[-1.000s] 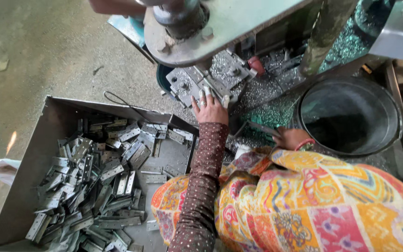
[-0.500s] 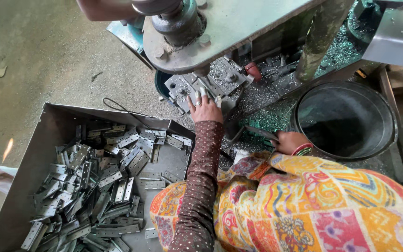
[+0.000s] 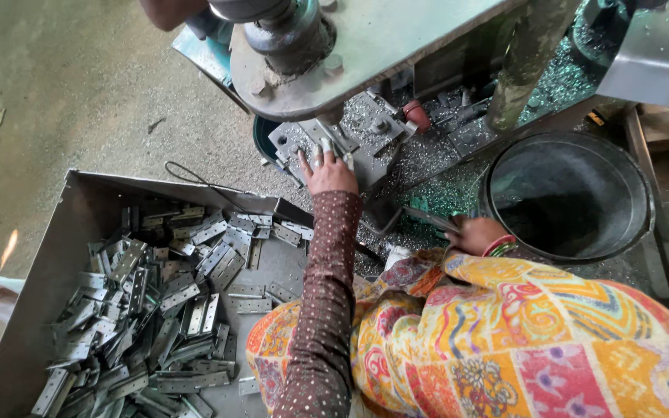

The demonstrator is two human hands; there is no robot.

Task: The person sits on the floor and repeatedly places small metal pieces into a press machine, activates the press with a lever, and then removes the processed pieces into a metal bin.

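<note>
The left hand [image 3: 328, 172] presses spread fingers on a small flat metal plate [image 3: 333, 149] on the drill's worktop [image 3: 365, 128], stiff, light, sharp-edged, best pinched by its long edges, while the right hand [image 3: 475, 234] seemingly grips a dark lever [image 3: 427, 219].

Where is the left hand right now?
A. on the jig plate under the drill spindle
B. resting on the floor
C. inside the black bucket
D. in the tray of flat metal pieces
A: the left hand lies fingers forward on the metal jig plate below the spindle, away from the tray and bucket.
</note>
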